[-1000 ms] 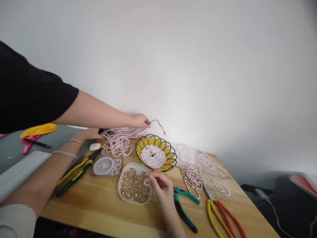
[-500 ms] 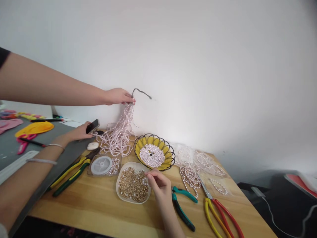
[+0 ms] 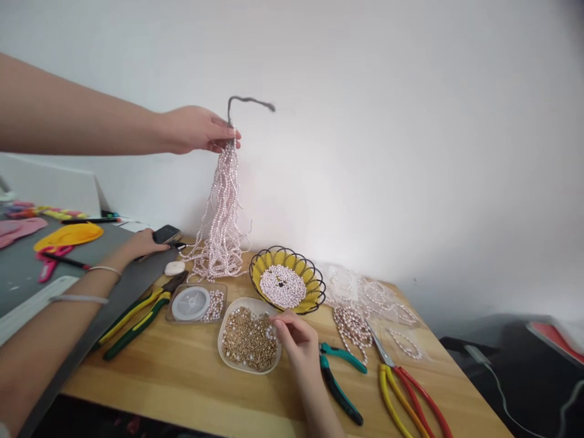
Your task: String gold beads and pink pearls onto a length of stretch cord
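Note:
My left hand (image 3: 142, 244), with a bracelet and a pale band on its arm, grips a dark phone (image 3: 166, 234) at the edge of the grey mat. My right hand (image 3: 296, 336) is pinched at the rim of a white dish (image 3: 223, 359) of gold beads (image 3: 249, 340). A few pale beads show by its fingertips; what it pinches is too small to make out. Another person's hand (image 3: 201, 129) reaches in from the left and holds up a bundle of pink pearl bead strands (image 3: 223, 207) by its bent dark cord (image 3: 249, 100). The strands' lower ends pile on the table.
A yellow-lined wire basket (image 3: 314, 298) of pink beads stands behind the dish. Yellow-green pliers (image 3: 137, 328), a spool box (image 3: 194, 304) and a white case (image 3: 174, 268) lie left. Teal pliers (image 3: 342, 389), red-yellow scissors (image 3: 406, 389) and bead strands (image 3: 351, 325) lie right.
The other person's hand has lifted the bead strands higher and slightly left, so they hang straighter. The phone in my left hand has tipped flatter. My right hand keeps its pinch at the dish.

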### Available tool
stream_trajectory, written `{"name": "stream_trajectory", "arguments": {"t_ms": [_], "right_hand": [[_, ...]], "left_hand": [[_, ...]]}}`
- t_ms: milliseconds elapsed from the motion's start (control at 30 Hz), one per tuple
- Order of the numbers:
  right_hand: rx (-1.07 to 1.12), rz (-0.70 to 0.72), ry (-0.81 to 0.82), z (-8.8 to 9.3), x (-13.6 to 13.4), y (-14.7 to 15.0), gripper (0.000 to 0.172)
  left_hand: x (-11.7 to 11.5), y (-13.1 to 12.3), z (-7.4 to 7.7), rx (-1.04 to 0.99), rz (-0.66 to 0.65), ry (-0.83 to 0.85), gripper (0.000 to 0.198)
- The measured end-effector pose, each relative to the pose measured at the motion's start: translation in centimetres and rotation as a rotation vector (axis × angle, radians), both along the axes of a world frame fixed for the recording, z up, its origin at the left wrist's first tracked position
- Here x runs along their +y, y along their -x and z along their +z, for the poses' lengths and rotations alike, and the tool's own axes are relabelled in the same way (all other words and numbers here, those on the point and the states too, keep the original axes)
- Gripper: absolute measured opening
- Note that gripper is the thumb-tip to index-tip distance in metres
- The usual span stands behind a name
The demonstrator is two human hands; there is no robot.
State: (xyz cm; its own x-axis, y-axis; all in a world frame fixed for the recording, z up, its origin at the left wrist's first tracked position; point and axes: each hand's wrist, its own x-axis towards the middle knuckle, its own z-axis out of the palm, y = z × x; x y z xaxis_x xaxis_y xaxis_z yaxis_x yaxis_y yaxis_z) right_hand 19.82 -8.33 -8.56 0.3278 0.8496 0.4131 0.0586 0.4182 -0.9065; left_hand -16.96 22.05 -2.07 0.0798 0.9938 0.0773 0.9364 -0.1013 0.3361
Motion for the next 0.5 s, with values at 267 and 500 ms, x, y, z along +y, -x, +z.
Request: {"name": "stream_trajectory", "arguments": {"t_ms": [267,500], "right_hand": [[-0.002,0.001,0.004,-0.2,0.0,0.0,0.018],[-0.004,-0.008,0.020,-0.1,0.0,0.0,0.021]], "left_hand": [[0.0,-3.8,-0.6,0.167,-0.063,0.030,0.065],[-0.1,-5.8,-1.2,0.102,-0.262,0.002,0.070]]}}
